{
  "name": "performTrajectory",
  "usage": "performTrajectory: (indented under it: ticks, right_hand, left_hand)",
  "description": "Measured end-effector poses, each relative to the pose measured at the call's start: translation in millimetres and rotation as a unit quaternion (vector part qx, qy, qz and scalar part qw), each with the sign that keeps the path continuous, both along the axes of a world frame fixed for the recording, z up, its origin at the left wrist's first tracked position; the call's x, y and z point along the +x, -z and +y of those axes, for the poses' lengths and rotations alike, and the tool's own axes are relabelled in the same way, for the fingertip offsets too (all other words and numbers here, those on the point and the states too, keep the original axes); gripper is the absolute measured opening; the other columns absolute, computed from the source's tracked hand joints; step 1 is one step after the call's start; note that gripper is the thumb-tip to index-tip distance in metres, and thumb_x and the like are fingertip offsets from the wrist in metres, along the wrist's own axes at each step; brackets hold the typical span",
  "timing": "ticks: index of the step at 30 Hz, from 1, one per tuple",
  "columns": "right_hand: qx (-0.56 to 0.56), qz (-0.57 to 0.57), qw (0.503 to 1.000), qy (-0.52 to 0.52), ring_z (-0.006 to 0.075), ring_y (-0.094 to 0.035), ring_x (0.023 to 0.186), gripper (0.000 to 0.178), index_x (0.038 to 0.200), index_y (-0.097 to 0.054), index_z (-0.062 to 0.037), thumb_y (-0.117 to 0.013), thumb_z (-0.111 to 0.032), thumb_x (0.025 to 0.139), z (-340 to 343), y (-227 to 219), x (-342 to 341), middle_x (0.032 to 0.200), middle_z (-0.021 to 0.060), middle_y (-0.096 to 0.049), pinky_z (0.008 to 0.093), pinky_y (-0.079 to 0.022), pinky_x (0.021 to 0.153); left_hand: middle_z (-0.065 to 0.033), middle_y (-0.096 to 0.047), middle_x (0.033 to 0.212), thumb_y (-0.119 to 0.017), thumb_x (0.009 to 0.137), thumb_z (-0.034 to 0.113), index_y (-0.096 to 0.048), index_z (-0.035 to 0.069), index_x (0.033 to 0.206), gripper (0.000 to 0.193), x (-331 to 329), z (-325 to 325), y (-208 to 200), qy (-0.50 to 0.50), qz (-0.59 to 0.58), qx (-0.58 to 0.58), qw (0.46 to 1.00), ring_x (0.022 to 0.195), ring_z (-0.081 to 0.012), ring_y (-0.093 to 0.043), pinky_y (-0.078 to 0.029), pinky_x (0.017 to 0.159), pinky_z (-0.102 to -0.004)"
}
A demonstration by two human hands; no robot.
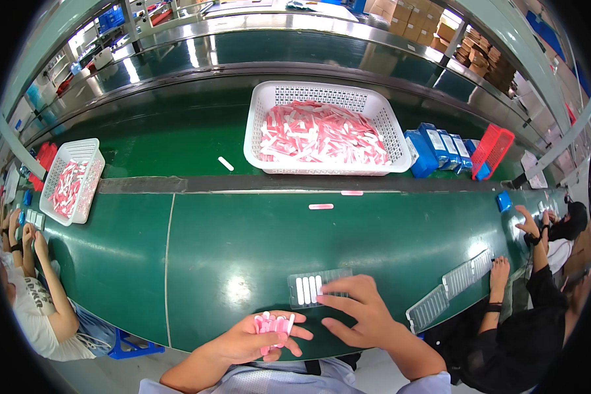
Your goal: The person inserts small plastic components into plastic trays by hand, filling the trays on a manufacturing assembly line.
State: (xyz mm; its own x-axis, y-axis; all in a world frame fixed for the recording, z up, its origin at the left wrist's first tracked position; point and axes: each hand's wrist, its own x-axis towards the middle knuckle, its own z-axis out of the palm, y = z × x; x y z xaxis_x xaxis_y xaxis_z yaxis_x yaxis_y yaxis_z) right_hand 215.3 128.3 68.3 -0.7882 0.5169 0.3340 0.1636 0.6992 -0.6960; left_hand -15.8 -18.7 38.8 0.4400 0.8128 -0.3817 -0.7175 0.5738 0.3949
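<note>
My left hand is closed round a loose bunch of small flat sticks with rounded ends, pink and white, held just above the bench's near edge. In front of it lies a clear plastic tray with narrow slots. Several white sticks stand side by side in the tray's left part. My right hand hovers at the tray's right side, fingers spread, its fingertips close to the rightmost white stick. Nothing shows in that hand; whether it touches the stick, I cannot tell.
Beyond the dark strip sits a large white basket heaped with pink and white sticks; blue boxes and a red basket are beside it. Two pink sticks lie mid-bench. At left is a smaller white basket. Co-workers sit both sides; slotted trays lie right.
</note>
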Motion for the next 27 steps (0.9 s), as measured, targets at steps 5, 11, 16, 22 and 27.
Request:
performTrajectory:
  ticks: [5,11,16,22,27]
  right_hand:
    - [-0.155,-0.041,0.986,-0.036,0.0253,-0.062,0.089,0.024,0.104,-0.074,-0.0096,-0.078,-0.020,0.083,-11.2,-10.6,-18.6,0.091,0.0062,-0.066,0.0372,-0.047,0.079]
    - [-0.321,0.103,0.936,0.099,0.0071,-0.059,0.063,0.004,0.086,-0.075,-0.0012,-0.076,-0.005,0.086,7.1,-0.5,2.8,0.074,0.0055,-0.068,0.0231,-0.045,0.056]
    - [-0.396,0.114,0.903,0.123,0.0085,-0.063,0.061,0.008,0.088,-0.076,0.0012,-0.075,-0.007,0.088,6.4,-3.1,5.4,0.073,0.0076,-0.071,0.0214,-0.047,0.055]
    - [-0.443,0.089,0.879,0.152,0.0093,-0.064,0.060,0.011,0.091,-0.077,0.0023,-0.074,-0.008,0.089,15.6,-2.2,6.3,0.075,0.0104,-0.073,0.0219,-0.049,0.054]
    - [-0.113,0.039,0.978,0.172,0.0131,-0.061,0.054,0.014,0.093,-0.077,-0.0023,-0.079,-0.010,0.082,29.0,13.0,6.8,0.068,0.0052,-0.069,0.0260,-0.046,0.051]
  left_hand:
    - [-0.0232,-0.063,0.127,-0.059,0.098,0.002,-0.046,-0.002,0.140,0.045,16.1,3.4,-3.8,0.037,0.091,0.055,0.994,0.099,-0.0269,-0.070,-0.042,0.050,-0.0252]
    - [-0.0241,-0.065,0.123,-0.060,0.097,0.001,-0.050,-0.003,0.135,0.039,5.4,1.7,1.3,-0.034,0.087,-0.002,0.996,0.096,-0.0254,-0.071,-0.041,0.049,-0.0234]
    - [-0.0232,-0.066,0.122,-0.060,0.098,0.001,-0.053,-0.001,0.133,0.036,4.2,3.7,-1.1,-0.047,0.116,-0.014,0.992,0.091,-0.0237,-0.072,-0.039,0.047,-0.0217]
    - [-0.0185,-0.065,0.126,-0.061,0.099,0.007,-0.050,0.000,0.136,0.039,3.7,1.0,3.1,-0.064,0.097,-0.038,0.992,0.092,-0.0193,-0.071,-0.040,0.049,-0.0208]
    - [-0.0188,-0.062,0.132,-0.061,0.100,0.011,-0.049,0.000,0.137,0.041,4.3,3.9,-12.6,-0.092,0.076,-0.086,0.989,0.098,-0.0185,-0.070,-0.042,0.052,-0.0198]
